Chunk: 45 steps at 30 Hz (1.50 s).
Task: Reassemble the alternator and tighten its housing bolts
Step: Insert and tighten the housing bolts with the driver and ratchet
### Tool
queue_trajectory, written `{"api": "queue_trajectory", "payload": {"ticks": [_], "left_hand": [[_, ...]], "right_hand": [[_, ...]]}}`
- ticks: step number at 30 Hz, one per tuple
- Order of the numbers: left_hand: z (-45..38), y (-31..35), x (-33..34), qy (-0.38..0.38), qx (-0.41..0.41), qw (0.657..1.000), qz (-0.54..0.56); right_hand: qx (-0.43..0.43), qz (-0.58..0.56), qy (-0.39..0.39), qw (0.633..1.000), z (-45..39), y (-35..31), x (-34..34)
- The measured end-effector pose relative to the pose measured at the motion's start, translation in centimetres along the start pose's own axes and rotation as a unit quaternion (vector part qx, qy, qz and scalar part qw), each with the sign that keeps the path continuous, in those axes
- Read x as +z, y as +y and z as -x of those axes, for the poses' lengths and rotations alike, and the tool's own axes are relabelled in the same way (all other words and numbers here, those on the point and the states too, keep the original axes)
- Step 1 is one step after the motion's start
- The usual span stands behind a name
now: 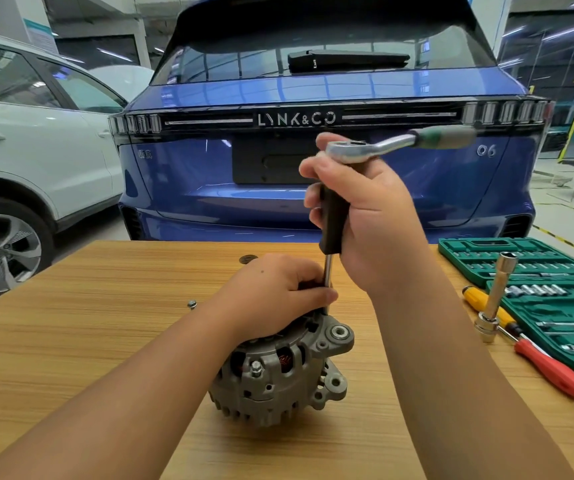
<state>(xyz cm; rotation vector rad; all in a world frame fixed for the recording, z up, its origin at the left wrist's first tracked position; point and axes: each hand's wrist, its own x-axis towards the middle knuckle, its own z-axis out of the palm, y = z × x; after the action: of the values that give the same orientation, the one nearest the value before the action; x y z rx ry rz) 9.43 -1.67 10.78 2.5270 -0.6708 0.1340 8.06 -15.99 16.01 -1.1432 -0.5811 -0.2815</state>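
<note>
A grey alternator (278, 379) stands on the wooden table (71, 341) in front of me. My left hand (275, 296) rests on its top, fingers pinching the thin steel shaft (328, 271) of an upright driver. My right hand (365, 216) grips the driver's black handle (332, 220). A chrome ratchet (382, 145) with a green grip sits on top of the handle and points right. The shaft's lower end at the housing is hidden behind my left hand.
A loose bolt (192, 304) lies on the table left of my left hand. At the right stand a green socket set case (534, 271), an upright chrome socket extension (495, 299), and red (552, 370) and yellow (486, 304) screwdrivers. A blue car (209, 161) is beyond the table's far edge.
</note>
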Motion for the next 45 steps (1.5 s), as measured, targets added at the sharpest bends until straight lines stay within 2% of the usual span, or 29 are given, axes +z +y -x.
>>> {"api": "queue_trajectory", "payload": {"ticks": [4, 6, 8, 12, 17, 20, 24, 26, 29, 31, 34, 36, 45], "left_hand": [[0.1, 0.0, 0.0, 0.007, 0.005, 1.000, 0.004], [0.1, 0.1, 0.0, 0.007, 0.004, 1.000, 0.008], [0.2, 0.2, 0.0, 0.004, 0.000, 1.000, 0.006], [0.2, 0.2, -0.1, 0.003, -0.003, 1.000, 0.004], [0.1, 0.2, -0.1, 0.004, -0.002, 1.000, 0.009], [0.1, 0.0, -0.1, 0.008, 0.000, 1.000, 0.010], [0.0, 0.0, 0.1, 0.001, 0.008, 1.000, 0.006], [0.0, 0.0, 0.0, 0.000, 0.013, 1.000, -0.001], [0.0, 0.2, -0.1, -0.005, 0.007, 1.000, 0.001], [0.0, 0.2, -0.1, -0.005, -0.002, 1.000, 0.010], [0.0, 0.4, -0.2, -0.010, -0.013, 1.000, 0.011], [0.1, 0.5, -0.2, -0.010, -0.014, 1.000, 0.009], [0.2, 0.5, -0.2, -0.007, -0.012, 1.000, 0.012]], "right_hand": [[-0.073, 0.000, -0.022, 0.997, 0.0, 0.3, 0.4], [-0.081, 0.011, -0.035, 0.996, 0.2, 0.4, 0.6], [-0.061, 0.005, -0.049, 0.997, 0.1, -0.1, 0.5], [0.037, -0.081, -0.081, 0.993, -0.4, -2.0, 0.8], [0.076, -0.046, -0.047, 0.995, -0.5, -2.3, 1.1], [0.041, -0.079, -0.003, 0.996, -0.1, -1.1, 1.1], [-0.030, 0.015, 0.084, 0.996, 0.1, 0.2, 0.5], [-0.018, 0.013, 0.093, 0.995, -0.3, 0.1, -0.4], [0.040, -0.074, 0.024, 0.996, -0.6, -0.3, -1.2], [0.035, -0.096, -0.024, 0.994, -0.6, 0.2, -1.3], [-0.058, -0.034, -0.040, 0.997, -0.5, 1.1, -0.3], [-0.088, -0.011, -0.049, 0.995, -0.5, 1.4, 0.0], [-0.020, -0.143, -0.114, 0.983, -0.7, 1.2, -0.7]]}}
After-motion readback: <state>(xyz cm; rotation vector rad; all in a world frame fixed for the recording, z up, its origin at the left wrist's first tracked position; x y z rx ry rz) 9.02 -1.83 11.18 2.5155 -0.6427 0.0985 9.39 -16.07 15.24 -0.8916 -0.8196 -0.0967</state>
